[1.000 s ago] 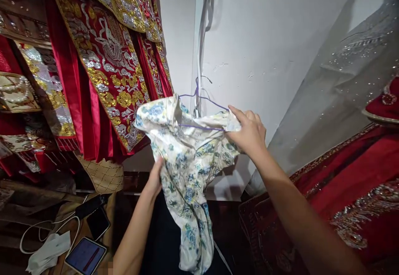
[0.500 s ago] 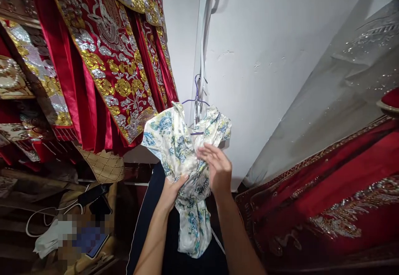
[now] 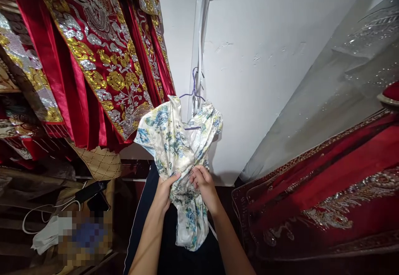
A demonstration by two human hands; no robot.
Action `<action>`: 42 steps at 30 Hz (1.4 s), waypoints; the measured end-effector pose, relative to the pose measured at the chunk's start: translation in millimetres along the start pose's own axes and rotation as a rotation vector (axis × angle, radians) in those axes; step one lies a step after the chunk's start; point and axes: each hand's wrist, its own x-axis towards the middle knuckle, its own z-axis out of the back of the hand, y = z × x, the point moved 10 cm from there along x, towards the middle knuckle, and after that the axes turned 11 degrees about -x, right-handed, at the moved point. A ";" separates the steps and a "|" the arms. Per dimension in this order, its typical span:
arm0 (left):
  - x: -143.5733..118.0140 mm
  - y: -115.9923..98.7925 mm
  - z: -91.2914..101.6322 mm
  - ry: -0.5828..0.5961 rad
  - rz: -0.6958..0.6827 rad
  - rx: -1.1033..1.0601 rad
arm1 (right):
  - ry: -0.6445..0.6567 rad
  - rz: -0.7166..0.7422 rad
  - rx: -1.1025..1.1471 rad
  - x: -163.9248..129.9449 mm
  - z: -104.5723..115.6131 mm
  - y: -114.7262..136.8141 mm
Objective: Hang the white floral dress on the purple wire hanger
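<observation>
A white short-sleeved dress [image 3: 174, 142] with a blue and yellow flower print hangs on a thin purple hanger [image 3: 193, 88] in front of the wall. My left hand [image 3: 166, 187] is closed on the bunched cloth at the garment's waist, thumb on the front. At the right side of the waist, my right hand [image 3: 202, 183] pinches the gathered fabric with curled fingers. Below both hands the lower part of the dress [image 3: 191, 221] hangs down over dark trousers.
Red costumes with gold and silver embroidery [image 3: 115, 79] hang at the left. A red beaded garment [image 3: 343, 192] and sheer sparkly white fabric [image 3: 311, 104] fill the right. At lower left, a wooden stand [image 3: 109, 192] carries a white cable [image 3: 28, 221] and a dark phone [image 3: 98, 202].
My right hand has moved down from the neckline to the waist and closed on the cloth there. My left hand keeps its hold. The view has shifted slightly.
</observation>
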 end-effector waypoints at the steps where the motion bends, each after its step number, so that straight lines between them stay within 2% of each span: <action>1: -1.5 3.8 -3.9 0.036 0.048 -0.004 | 0.023 0.005 0.005 0.3 -3.6 -1.3; 4: -5.7 11.3 -11.2 0.094 0.141 0.004 | 0.063 0.033 0.030 -0.9 -9.0 2.8; 6: -6.0 5.7 -8.4 0.065 0.085 0.031 | 0.038 0.031 0.038 -3.3 -2.9 8.4; 8: -8.5 -18.2 4.6 -0.069 -0.155 0.144 | 0.002 0.015 0.026 -6.5 7.7 14.3; 10: -26.3 -53.7 15.9 -0.265 -0.525 0.350 | -0.004 0.001 0.005 -9.6 15.2 20.5; 11: -38.1 -66.4 13.8 -0.319 -0.686 0.460 | 0.019 -0.001 -0.011 -11.0 14.8 23.7; 12: -45.6 -71.6 6.4 -0.310 -0.784 0.558 | 0.055 0.001 -0.033 -12.6 11.8 26.9; 13: -46.9 -69.2 -4.3 -0.235 -0.807 0.635 | 0.097 0.010 -0.056 -14.3 6.7 30.3; 14: -42.9 -59.6 -16.9 -0.107 -0.756 0.690 | 0.137 0.023 -0.078 -16.2 0.6 33.7; 16: -34.7 -30.7 -38.5 0.149 -0.562 0.733 | 0.197 0.032 -0.105 -18.8 -10.5 38.5; 17: -33.3 -19.4 -44.5 0.217 -0.484 0.726 | 0.226 0.026 -0.111 -18.9 -15.0 40.2; 18: -33.1 -13.1 -47.3 0.239 -0.443 0.709 | 0.263 0.017 -0.114 -17.7 -19.0 42.4; 20: -33.5 -11.3 -47.7 0.207 -0.444 0.692 | 0.331 0.004 -0.109 -8.8 -21.1 52.1; 22: -32.9 -11.7 -47.7 0.191 -0.468 0.734 | 0.321 0.024 -0.069 12.7 -10.7 74.9; 28: -12.6 8.1 -45.6 0.323 -0.435 0.952 | -0.036 0.189 0.127 101.3 43.8 186.0; 31: 0.7 10.2 -54.6 0.417 -0.381 1.007 | -0.101 0.253 0.154 115.7 48.9 213.6; 32: 3.3 3.0 -63.6 0.450 -0.386 1.004 | -0.084 0.281 0.139 114.9 46.5 216.9; 34: 5.3 -29.2 -91.9 0.495 -0.470 0.937 | -0.043 0.334 0.095 107.7 41.5 217.2; 37: 1.2 -108.2 -147.0 0.478 -0.753 0.779 | -0.022 0.376 0.006 93.0 38.7 214.0; 39: -2.2 -151.1 -185.6 0.466 -0.938 0.810 | -0.010 0.421 -0.057 84.9 36.6 219.8; 42: -4.7 -179.3 -234.2 0.540 -1.107 0.965 | 0.021 0.490 -0.093 79.6 32.3 226.9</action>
